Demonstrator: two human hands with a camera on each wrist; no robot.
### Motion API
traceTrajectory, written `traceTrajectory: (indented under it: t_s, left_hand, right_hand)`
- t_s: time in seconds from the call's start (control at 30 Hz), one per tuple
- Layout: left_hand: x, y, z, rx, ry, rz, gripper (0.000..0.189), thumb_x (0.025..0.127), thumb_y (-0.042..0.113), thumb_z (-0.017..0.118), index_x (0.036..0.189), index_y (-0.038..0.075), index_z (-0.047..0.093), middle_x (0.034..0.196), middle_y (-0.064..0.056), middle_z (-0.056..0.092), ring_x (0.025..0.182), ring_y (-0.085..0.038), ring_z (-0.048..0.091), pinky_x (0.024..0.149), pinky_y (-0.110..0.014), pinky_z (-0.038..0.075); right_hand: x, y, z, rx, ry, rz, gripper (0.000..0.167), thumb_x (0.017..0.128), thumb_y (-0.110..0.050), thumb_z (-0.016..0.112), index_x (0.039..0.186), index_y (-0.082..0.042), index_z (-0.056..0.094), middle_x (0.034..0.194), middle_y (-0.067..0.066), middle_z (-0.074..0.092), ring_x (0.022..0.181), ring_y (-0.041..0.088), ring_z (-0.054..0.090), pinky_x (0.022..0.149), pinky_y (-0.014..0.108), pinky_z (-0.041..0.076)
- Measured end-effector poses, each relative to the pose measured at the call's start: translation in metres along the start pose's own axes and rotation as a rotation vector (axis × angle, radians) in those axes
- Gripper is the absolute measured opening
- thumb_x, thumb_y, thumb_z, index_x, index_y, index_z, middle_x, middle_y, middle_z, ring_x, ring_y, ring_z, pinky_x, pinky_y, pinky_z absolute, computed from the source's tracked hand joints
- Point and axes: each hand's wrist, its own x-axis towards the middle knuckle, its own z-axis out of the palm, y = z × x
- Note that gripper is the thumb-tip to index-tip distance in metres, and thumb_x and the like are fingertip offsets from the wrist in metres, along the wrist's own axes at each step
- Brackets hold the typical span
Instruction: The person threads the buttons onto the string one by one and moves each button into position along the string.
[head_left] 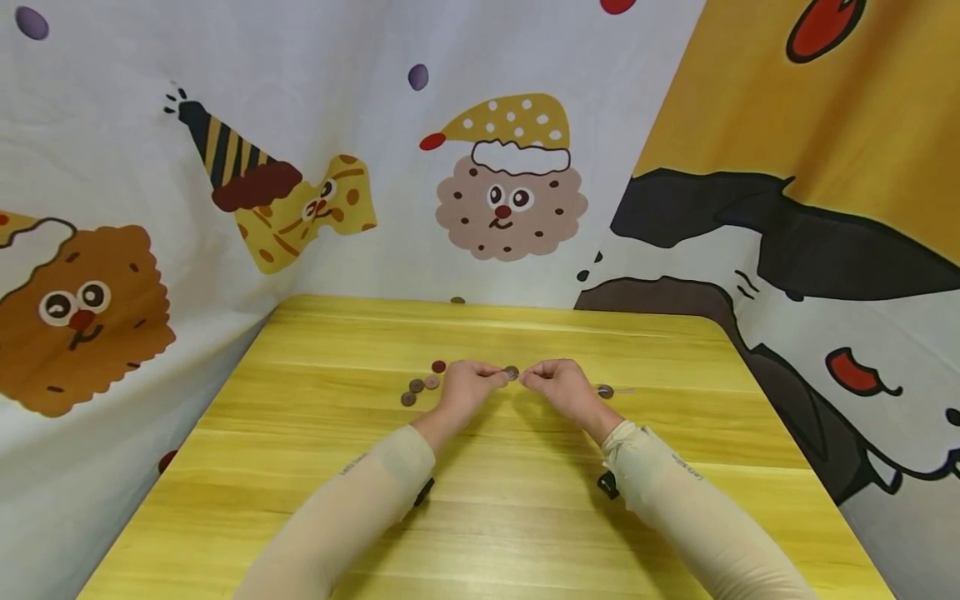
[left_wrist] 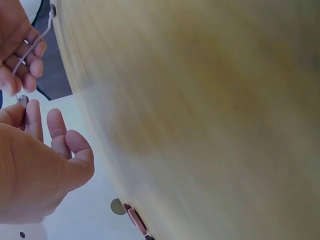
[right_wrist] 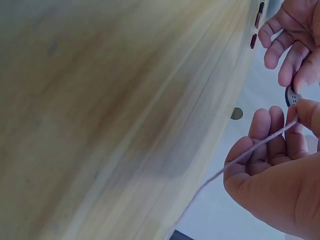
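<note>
Above the middle of the table, my left hand [head_left: 465, 388] pinches a round grey-brown button [head_left: 512, 372] by its edge. Small holes show in that button in the right wrist view. Close beside it, my right hand [head_left: 564, 388] pinches a thin pale cord [right_wrist: 255, 146] between thumb and forefinger, near the button. Whether the cord's tip is in a hole cannot be made out. From the fingers the cord trails across the right palm to the table. There another dark button [head_left: 605, 391] lies on the cord, to the right of my right hand.
Left of my left hand lie several loose buttons, among them a dark red one [head_left: 438, 367], a pinkish one [head_left: 432, 382] and a brown one [head_left: 408, 399]. The yellow wooden table [head_left: 495, 533] ends at a printed cloth [head_left: 390, 250] behind it.
</note>
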Motion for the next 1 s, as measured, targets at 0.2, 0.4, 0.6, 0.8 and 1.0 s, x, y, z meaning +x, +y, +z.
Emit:
traceTrajectory:
  t_s: [0.2, 0.4, 0.6, 0.8, 1.0]
  left_hand:
    - [-0.001, 0.004, 0.002, 0.035, 0.033, 0.034, 0.015, 0.097, 0.025, 0.081, 0.101, 0.012, 0.086, 0.105, -0.006, 0.083, 0.101, -0.023, 0.077, 0.089, -0.040, 0.064]
    - [-0.003, 0.004, 0.004, 0.070, 0.048, 0.062, 0.014, 0.096, 0.026, 0.082, 0.099, 0.013, 0.086, 0.102, -0.005, 0.083, 0.096, -0.020, 0.076, 0.084, -0.038, 0.064]
    - [-0.003, 0.004, 0.006, 0.086, 0.051, 0.078, 0.014, 0.097, 0.027, 0.082, 0.098, 0.013, 0.086, 0.101, -0.004, 0.084, 0.094, -0.018, 0.076, 0.081, -0.036, 0.064]
    - [-0.003, 0.004, 0.009, 0.104, 0.066, 0.119, 0.013, 0.096, 0.025, 0.082, 0.096, 0.013, 0.086, 0.098, -0.004, 0.084, 0.085, -0.014, 0.074, 0.074, -0.031, 0.062]
    - [-0.005, 0.005, 0.012, 0.099, 0.056, 0.149, 0.009, 0.096, 0.022, 0.082, 0.094, 0.013, 0.085, 0.097, -0.004, 0.083, 0.080, -0.011, 0.073, 0.071, -0.028, 0.062]
  right_hand:
    - [0.001, 0.000, 0.002, -0.007, 0.016, -0.015, 0.024, 0.104, -0.032, 0.071, 0.111, -0.012, 0.081, 0.118, 0.008, 0.079, 0.106, 0.021, 0.070, 0.090, 0.038, 0.057]
    - [-0.001, -0.002, 0.004, -0.004, 0.029, -0.010, 0.023, 0.103, -0.032, 0.072, 0.110, -0.012, 0.082, 0.117, 0.008, 0.080, 0.102, 0.021, 0.069, 0.087, 0.035, 0.056]
    - [-0.002, -0.003, 0.004, -0.005, 0.031, -0.010, 0.024, 0.104, -0.032, 0.072, 0.109, -0.011, 0.082, 0.116, 0.009, 0.079, 0.096, 0.020, 0.066, 0.083, 0.033, 0.054]
    - [-0.001, -0.002, 0.006, -0.017, 0.049, -0.035, 0.021, 0.103, -0.031, 0.073, 0.105, -0.013, 0.082, 0.111, 0.007, 0.080, 0.088, 0.019, 0.062, 0.079, 0.032, 0.052]
    - [-0.002, -0.001, 0.006, -0.035, 0.060, -0.083, 0.019, 0.104, -0.029, 0.073, 0.105, -0.012, 0.081, 0.107, 0.006, 0.080, 0.084, 0.016, 0.061, 0.075, 0.031, 0.051]
